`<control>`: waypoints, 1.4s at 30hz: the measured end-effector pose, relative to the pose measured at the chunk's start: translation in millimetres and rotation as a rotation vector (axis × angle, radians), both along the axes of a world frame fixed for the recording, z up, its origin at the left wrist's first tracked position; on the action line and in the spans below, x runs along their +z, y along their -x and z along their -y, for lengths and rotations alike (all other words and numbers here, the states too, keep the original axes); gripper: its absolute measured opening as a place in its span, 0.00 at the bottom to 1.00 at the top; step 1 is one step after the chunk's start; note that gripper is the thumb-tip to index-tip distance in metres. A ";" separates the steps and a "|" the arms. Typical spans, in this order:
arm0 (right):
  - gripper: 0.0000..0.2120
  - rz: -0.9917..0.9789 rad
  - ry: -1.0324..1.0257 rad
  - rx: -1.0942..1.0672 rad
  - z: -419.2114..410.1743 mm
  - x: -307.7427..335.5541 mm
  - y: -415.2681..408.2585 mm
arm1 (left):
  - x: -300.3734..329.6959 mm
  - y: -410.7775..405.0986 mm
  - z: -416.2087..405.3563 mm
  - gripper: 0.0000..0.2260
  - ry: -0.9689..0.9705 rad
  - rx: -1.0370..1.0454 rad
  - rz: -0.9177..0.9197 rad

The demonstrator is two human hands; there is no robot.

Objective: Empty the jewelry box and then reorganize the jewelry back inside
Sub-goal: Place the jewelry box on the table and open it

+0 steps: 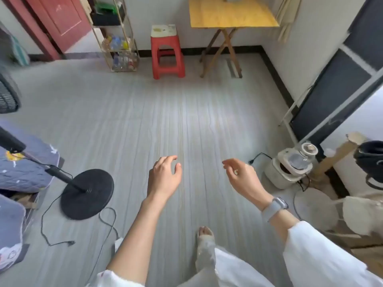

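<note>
While both arms reach out over the grey floor (124, 112), I see my left hand (164, 176) and right hand (241, 176) loosely curled, holding nothing; no jewelry box shows, only a yellow folding bench (232, 15) by the far wall.

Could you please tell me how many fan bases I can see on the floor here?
2: a black round base at left, and a white round base at right, partly hidden by clutter; others may be hidden.
</note>
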State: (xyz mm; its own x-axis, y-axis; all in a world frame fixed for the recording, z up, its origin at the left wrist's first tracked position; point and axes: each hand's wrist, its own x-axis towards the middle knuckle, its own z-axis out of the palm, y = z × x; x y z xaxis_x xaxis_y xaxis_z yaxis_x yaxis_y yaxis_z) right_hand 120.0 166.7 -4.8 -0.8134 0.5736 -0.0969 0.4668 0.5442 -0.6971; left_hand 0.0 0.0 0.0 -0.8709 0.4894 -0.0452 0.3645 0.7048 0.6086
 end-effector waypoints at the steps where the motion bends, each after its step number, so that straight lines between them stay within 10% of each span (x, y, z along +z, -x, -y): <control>1: 0.12 -0.005 0.002 -0.008 -14.5 -0.7 25.1 | 1.4 25.6 -11.3 0.14 -0.026 0.016 -0.013; 20: 0.13 0.020 0.004 0.107 -168.4 -9.8 545.3 | -9.9 528.1 -148.1 0.15 0.049 0.111 -0.026; 42: 0.13 0.066 -0.037 0.018 -489.3 -5.7 1040.5 | 0.4 1038.5 -496.8 0.15 0.043 -0.065 -0.058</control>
